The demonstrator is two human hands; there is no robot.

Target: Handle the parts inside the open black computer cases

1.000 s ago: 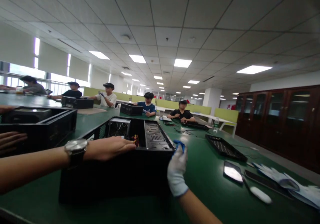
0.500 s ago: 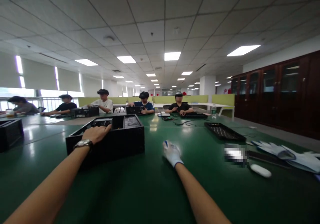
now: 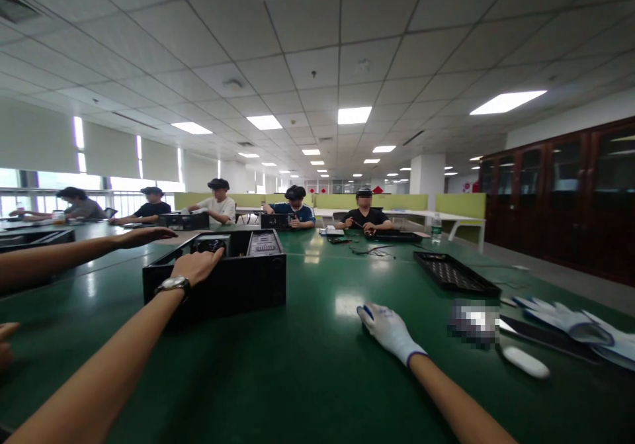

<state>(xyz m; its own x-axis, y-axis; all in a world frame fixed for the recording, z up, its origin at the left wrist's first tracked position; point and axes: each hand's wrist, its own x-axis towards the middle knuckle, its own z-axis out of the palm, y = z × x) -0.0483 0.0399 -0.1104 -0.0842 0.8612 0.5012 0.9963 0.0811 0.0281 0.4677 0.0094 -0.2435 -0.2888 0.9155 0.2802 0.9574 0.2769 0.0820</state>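
Leaving the black metal computer case (image 3: 233,282), the gloved right hand (image 3: 389,328) now lies flat right of it; the left hand (image 3: 196,265) rests open on its rim.

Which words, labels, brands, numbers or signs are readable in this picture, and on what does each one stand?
No text is readable.
Wristwatch by the left hand: dial too small to read.
Red sign on the far wall: blurred.
Water bottle: label too small to read.
Flat device on the green table: face pixelated.
Black computer case: no label visible.
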